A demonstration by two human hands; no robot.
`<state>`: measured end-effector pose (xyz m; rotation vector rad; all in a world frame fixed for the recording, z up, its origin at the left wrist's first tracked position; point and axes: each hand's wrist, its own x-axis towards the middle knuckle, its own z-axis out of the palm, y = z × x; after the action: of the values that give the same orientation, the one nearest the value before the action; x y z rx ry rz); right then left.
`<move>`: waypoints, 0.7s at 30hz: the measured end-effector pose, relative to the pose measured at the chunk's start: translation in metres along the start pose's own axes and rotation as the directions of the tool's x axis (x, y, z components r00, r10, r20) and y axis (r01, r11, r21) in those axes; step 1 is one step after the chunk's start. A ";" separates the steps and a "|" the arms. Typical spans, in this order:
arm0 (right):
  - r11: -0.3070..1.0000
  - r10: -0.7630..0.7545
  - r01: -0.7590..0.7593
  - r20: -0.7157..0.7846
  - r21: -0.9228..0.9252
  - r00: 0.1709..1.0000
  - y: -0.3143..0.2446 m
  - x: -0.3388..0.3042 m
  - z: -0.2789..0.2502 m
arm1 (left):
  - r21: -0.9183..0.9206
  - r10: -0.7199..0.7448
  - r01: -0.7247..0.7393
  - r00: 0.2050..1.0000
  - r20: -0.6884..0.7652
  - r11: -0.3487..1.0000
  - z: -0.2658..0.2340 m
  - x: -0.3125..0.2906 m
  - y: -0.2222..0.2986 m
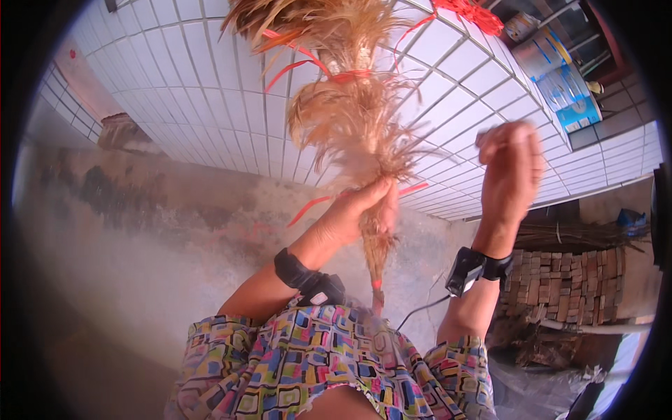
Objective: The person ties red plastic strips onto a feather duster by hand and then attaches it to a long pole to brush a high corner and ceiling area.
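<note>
A long feather duster (350, 119) with tan and brown feathers runs from the top of the view down toward my body. Red plastic strips are tied around it, and a loose strip end (308, 210) sticks out beside my left wrist. My left hand (367, 203) is closed around its lower feathers. Below that grip, its narrow end (378, 280) has a red band and reaches my patterned shirt. Raised to the right, apart from the duster, my right hand (514, 164) has its fingers curled in; whether they hold something is hidden.
A white-tiled ledge (210, 77) lies ahead. On it, a heap of red strip (476, 14) sits at the far right, near a blue-labelled clear container (563, 91). Stacked bricks (567, 283) stand at right. Bare concrete floor (140, 245) spreads left. A cable (423, 306) hangs from my right wrist device.
</note>
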<state>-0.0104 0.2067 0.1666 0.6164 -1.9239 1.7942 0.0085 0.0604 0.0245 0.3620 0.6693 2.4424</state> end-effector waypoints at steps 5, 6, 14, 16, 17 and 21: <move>0.856 0.510 -0.335 0.540 -0.393 0.670 0.122 -0.084 -0.014 | -0.213 0.027 0.073 0.901 0.432 0.974 0.013 -0.001 -0.012; 0.860 0.508 -0.301 0.628 -0.413 0.590 0.133 -0.097 -0.004 | -0.259 0.021 0.117 0.880 0.474 0.959 0.016 -0.002 -0.014; 0.832 0.471 -0.503 0.777 -0.234 0.417 0.157 -0.103 0.031 | -0.263 -0.029 0.176 0.876 0.481 0.948 0.027 -0.015 -0.011; 0.776 0.516 -0.603 0.735 -0.184 0.440 0.146 -0.091 0.005 | -0.274 -0.030 0.164 0.900 0.434 0.948 0.023 -0.017 -0.010; 0.744 0.537 -0.652 0.710 -0.144 0.456 0.139 -0.083 -0.010 | -0.259 -0.018 0.136 0.911 0.413 0.956 0.022 -0.017 -0.007; 0.746 0.379 -0.593 0.539 0.304 0.752 0.099 -0.063 -0.045 | -0.152 -0.029 0.078 0.954 0.297 0.985 0.022 -0.015 0.001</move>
<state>-0.0177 0.2592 0.0525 0.7670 -2.1007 2.7148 0.0287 0.0588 0.0423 0.6177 0.3447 2.3067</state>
